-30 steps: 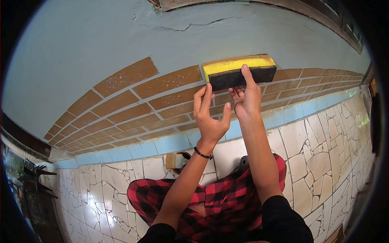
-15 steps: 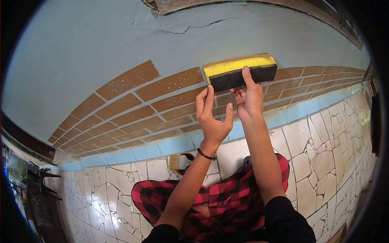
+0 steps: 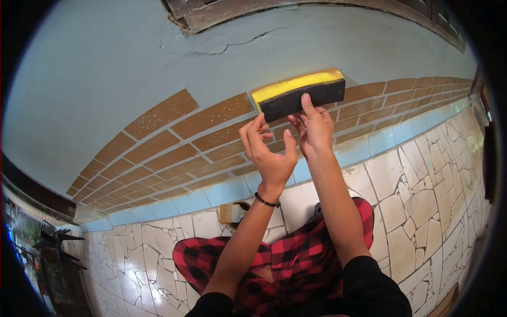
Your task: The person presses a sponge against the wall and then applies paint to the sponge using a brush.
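Little but the view has shifted — the right hand [image 3: 317, 132] grips the black-and-yellow sponge block [image 3: 289, 98] at upper centre, still lined up beside the brown bricks [image 3: 212, 115] — while the left hand [image 3: 272, 160], loosely open, steadies its lower-left corner.

The wall-side face of the yellow-and-black rectangular foam block [image 3: 288, 98], right of upper centre, is hidden, as are some fingertips of the right hand [image 3: 316, 127] beneath it. Whether the left hand's [image 3: 270, 153] fingertip presses the block's corner cannot be told. At lower centre, the left forearm [image 3: 244, 248] covers part of a dark round container [image 3: 242, 205]. The frame cuts off the brown wooden ledge [image 3: 253, 11] above and black sleeves [image 3: 375, 288] below; black furniture [image 3: 59, 244], lower left, is indistinct.
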Action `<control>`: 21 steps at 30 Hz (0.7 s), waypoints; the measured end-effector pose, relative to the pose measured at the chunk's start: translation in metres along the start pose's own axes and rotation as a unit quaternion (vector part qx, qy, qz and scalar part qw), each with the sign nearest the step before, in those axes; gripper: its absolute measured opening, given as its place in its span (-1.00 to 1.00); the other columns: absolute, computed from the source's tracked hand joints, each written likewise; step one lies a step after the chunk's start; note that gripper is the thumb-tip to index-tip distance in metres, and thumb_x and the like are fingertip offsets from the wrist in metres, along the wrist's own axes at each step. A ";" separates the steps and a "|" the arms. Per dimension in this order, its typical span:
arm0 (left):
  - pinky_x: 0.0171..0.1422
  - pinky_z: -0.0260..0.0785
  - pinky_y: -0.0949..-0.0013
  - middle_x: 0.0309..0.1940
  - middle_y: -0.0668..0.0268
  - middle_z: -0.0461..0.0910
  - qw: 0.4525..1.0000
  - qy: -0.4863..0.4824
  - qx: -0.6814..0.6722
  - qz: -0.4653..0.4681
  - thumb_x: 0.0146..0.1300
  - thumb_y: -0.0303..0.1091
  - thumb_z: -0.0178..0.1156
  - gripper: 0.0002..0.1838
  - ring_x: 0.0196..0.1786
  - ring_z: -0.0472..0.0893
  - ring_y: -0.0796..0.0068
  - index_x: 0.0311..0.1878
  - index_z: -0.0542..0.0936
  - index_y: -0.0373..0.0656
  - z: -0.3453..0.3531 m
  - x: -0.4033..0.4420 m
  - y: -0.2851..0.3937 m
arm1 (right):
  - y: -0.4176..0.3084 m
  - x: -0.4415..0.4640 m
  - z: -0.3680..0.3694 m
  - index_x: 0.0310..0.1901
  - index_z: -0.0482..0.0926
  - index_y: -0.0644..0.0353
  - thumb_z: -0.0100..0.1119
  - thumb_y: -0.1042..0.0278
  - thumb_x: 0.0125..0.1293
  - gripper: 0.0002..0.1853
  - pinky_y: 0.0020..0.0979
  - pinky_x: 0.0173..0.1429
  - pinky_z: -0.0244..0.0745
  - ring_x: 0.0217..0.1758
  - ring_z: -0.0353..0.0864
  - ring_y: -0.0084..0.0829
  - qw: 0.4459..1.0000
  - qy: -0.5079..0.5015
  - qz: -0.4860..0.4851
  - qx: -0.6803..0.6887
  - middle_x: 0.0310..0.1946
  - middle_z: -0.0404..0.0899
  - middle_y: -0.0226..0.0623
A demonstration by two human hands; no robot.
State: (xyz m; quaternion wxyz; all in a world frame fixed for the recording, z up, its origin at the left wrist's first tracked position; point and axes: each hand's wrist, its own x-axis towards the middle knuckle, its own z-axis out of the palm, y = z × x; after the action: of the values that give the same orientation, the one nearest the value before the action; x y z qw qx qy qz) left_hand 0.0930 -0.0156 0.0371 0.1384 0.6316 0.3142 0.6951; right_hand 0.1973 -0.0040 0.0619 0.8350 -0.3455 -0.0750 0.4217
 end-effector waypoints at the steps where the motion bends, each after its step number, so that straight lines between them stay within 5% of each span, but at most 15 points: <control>1: -0.03 0.54 0.22 0.02 0.07 0.55 0.999 -0.021 0.011 0.033 0.14 -0.53 0.45 -0.49 0.05 0.61 0.18 0.20 0.63 -0.34 0.001 0.002 0.002 | 0.000 0.001 0.000 0.03 0.37 0.24 0.62 0.20 0.39 -0.47 -0.34 -0.30 0.74 -0.31 0.72 -0.33 1.000 0.005 0.004 -0.005 -0.21 0.63 -0.18; 7: 0.05 0.49 0.02 -0.13 0.11 0.59 0.966 -0.189 0.077 0.159 0.15 -0.56 0.43 -0.73 -0.05 0.59 -0.02 -0.05 0.70 -0.25 0.017 0.036 -0.004 | 0.007 0.009 -0.002 -0.04 0.44 0.28 0.60 0.27 0.41 -0.55 -0.40 -0.34 0.70 -0.37 0.73 -0.37 0.999 0.007 -0.014 0.051 -0.30 0.64 -0.22; 16: -0.02 0.54 0.10 -0.20 0.22 0.59 0.963 -0.135 0.194 0.127 0.25 -0.53 0.45 -0.85 -0.06 0.64 0.14 -0.14 0.71 -0.19 0.038 0.039 -0.006 | -0.012 0.012 -0.016 -0.15 0.58 0.20 0.52 0.30 0.48 -0.74 -0.44 -0.32 0.64 -0.33 0.76 -0.44 0.999 -0.015 0.034 -0.004 -0.31 0.68 -0.32; 21: -0.02 0.53 0.10 -0.23 0.24 0.59 0.965 -0.118 0.204 0.117 0.25 -0.56 0.43 -0.88 -0.08 0.64 0.14 -0.18 0.71 -0.17 0.042 0.039 -0.003 | -0.019 0.012 -0.020 -0.03 0.54 0.20 0.61 0.32 0.36 -0.62 -0.42 -0.29 0.57 -0.31 0.70 -0.48 0.999 0.033 -0.010 -0.024 -0.16 0.65 -0.30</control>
State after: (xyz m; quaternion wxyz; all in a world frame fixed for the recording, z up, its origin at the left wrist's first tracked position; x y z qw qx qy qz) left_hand 0.1268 0.0202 0.0663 -0.0397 0.7562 0.3547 0.5483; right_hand 0.2255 -0.0129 0.0573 0.8327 -0.3785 -0.0614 0.3994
